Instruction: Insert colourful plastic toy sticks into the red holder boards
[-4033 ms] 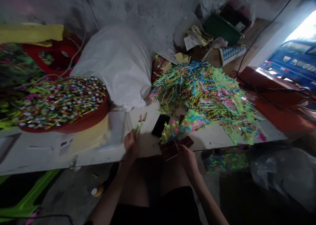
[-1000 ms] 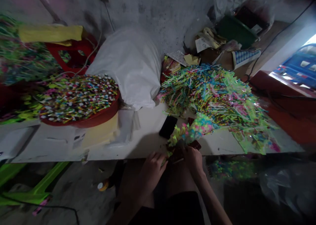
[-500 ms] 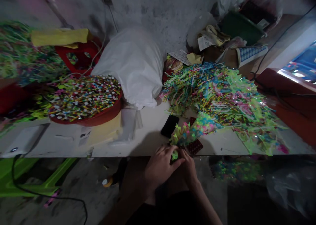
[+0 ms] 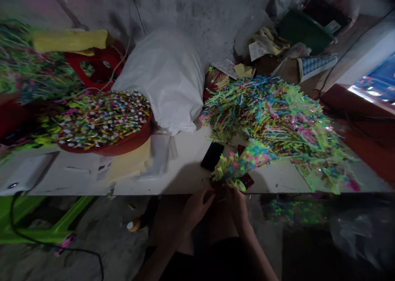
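My left hand [image 4: 197, 207] and my right hand [image 4: 239, 205] meet at the near edge of the white table [image 4: 185, 174], just below a small bunch of bright green, pink and blue wrapped sticks [image 4: 230, 170]. The right hand's fingers pinch a green piece [image 4: 240, 185] at the foot of that bunch. My left hand curls next to it; whether it holds anything is hidden in shadow. A dark red perforated board [image 4: 247, 181] lies under the bunch.
A black phone [image 4: 212, 156] lies beside the bunch. A large heap of coloured sticks [image 4: 271, 120] covers the table's right. A red basin [image 4: 105, 122] full of sticks sits left, a white sack [image 4: 166, 79] behind. A green stool [image 4: 40, 227] stands on the floor.
My left hand set down the sticks it held out at the left and came in beside my right hand. In the last half second it slipped down off the bunch.
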Demonstrator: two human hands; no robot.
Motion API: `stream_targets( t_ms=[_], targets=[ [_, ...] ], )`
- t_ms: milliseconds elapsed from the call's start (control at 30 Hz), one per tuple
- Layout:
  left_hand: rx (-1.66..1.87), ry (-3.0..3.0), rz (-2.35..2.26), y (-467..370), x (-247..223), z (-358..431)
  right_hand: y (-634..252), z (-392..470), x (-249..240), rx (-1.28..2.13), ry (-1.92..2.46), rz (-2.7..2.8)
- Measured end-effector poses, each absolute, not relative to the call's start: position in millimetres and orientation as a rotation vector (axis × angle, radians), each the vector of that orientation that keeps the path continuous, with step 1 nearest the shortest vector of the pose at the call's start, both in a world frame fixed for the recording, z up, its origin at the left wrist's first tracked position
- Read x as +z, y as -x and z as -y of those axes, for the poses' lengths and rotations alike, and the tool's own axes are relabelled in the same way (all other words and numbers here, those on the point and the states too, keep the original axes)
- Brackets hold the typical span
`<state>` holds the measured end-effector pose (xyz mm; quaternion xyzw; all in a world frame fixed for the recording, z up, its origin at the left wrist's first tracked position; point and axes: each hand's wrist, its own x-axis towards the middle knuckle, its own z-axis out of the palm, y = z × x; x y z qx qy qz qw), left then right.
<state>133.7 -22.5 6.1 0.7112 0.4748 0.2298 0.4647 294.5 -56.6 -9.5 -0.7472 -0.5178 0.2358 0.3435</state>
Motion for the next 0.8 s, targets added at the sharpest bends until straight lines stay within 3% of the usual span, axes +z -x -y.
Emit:
stream_targets(
  t_ms=[167,400,633,800],
  targets=[
    [0.545,-1.689,-1.142,-153.6,-19.5,14.3,-293.8,51.2,5.2,0.638,1.982,1.321],
    [0.71,-1.753,-1.559,-158.5,-26.9,-0.3,-297.9,56.1,12.1,0.631,2.063,1.468],
    [0.842,-1.747,-1.243,-163.9,-36.2,-28.5,-294.9,37.7,29.4,0.624,2.34,1.452],
    [0.715,-1.675,-1.157,-170.3,-35.7,-40.2,-292.6,29.9,29.6,0.594,2.457,1.532]
  ],
)
